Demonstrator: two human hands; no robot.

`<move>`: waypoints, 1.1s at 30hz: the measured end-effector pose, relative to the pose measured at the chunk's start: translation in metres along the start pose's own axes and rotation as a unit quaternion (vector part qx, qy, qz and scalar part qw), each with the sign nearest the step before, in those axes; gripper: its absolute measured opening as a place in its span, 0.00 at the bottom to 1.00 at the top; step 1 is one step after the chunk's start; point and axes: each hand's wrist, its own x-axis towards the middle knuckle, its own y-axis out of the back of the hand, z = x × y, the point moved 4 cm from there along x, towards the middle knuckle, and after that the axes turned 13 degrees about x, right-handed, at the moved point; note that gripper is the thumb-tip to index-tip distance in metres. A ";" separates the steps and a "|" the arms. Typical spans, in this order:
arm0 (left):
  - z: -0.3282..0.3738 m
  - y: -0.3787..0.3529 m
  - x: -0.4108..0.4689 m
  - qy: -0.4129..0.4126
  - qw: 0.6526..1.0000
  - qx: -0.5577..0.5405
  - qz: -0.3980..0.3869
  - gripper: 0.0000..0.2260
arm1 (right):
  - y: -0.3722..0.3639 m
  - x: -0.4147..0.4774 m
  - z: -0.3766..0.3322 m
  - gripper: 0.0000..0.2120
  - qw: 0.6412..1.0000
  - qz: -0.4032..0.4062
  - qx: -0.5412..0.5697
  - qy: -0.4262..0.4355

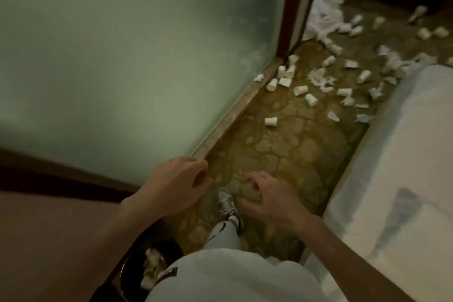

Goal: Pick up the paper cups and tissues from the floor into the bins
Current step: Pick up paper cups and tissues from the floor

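No text, number or sign can be read here. The trouser leg (221, 233) carries a small dark mark and the white garment (232, 277) a dark patch, but both are too blurred to read.

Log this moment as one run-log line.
left hand: empty | right hand: empty | bin: holds paper | nearest cup: on floor ahead | tissues: piled farther ahead
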 end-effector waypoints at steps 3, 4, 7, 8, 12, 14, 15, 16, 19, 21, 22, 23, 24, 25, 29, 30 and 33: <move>0.010 -0.002 0.068 -0.045 0.999 -0.002 0.003 0.10 | 0.021 0.018 0.033 0.22 0.997 0.038 0.027 -0.056; 0.013 -0.004 0.090 -0.053 0.999 -0.008 0.000 0.11 | 0.027 0.026 0.043 0.23 0.995 0.047 0.036 -0.075; 0.015 -0.011 0.161 -0.090 0.996 0.002 -0.017 0.12 | 0.048 0.057 0.068 0.22 0.987 0.079 0.051 -0.133; 0.014 -0.012 0.185 -0.104 0.994 0.001 -0.026 0.12 | 0.055 0.068 0.075 0.21 0.983 0.091 0.058 -0.152; 0.007 -0.018 0.273 -0.144 0.988 -0.022 -0.053 0.10 | 0.084 0.114 0.097 0.20 0.965 0.126 0.094 -0.212; 0.006 -0.023 0.313 -0.158 0.985 -0.029 -0.065 0.10 | 0.099 0.137 0.109 0.20 0.953 0.149 0.116 -0.236; 0.005 -0.026 0.333 -0.161 0.983 -0.035 -0.078 0.10 | 0.106 0.150 0.116 0.20 0.948 0.157 0.127 -0.248; 0.005 -0.029 0.351 -0.163 0.981 -0.045 -0.094 0.10 | 0.112 0.161 0.122 0.19 0.942 0.162 0.139 -0.260; 0.003 -0.047 0.401 -0.151 0.976 -0.080 -0.134 0.11 | 0.124 0.194 0.142 0.23 0.925 0.165 0.180 -0.291; 0.003 -0.063 0.435 -0.133 0.973 -0.103 -0.156 0.11 | 0.129 0.218 0.160 0.29 0.911 0.168 0.213 -0.310; 0.003 -0.074 0.452 -0.126 0.972 -0.110 -0.166 0.11 | 0.130 0.230 0.170 0.33 0.906 0.166 0.224 -0.320; 0.003 -0.085 0.468 -0.118 0.971 -0.115 -0.175 0.11 | 0.131 0.242 0.181 0.35 0.903 0.155 0.230 -0.328; 0.003 -0.095 0.485 -0.110 0.970 -0.117 -0.185 0.10 | 0.131 0.254 0.193 0.35 0.901 0.140 0.236 -0.336; 0.003 -0.106 0.502 -0.100 0.968 -0.117 -0.198 0.10 | 0.132 0.267 0.206 0.34 0.899 0.123 0.241 -0.344; 0.005 -0.143 0.567 -0.066 0.960 -0.131 -0.237 0.07 | 0.141 0.323 0.262 0.29 0.885 0.081 0.280 -0.363; 0.007 -0.152 0.583 -0.057 0.958 -0.134 -0.248 0.07 | 0.145 0.338 0.279 0.28 0.878 0.079 0.295 -0.369; 0.011 -0.187 0.634 -0.044 0.949 -0.125 -0.286 0.09 | 0.161 0.382 0.333 0.27 0.851 0.089 0.343 -0.388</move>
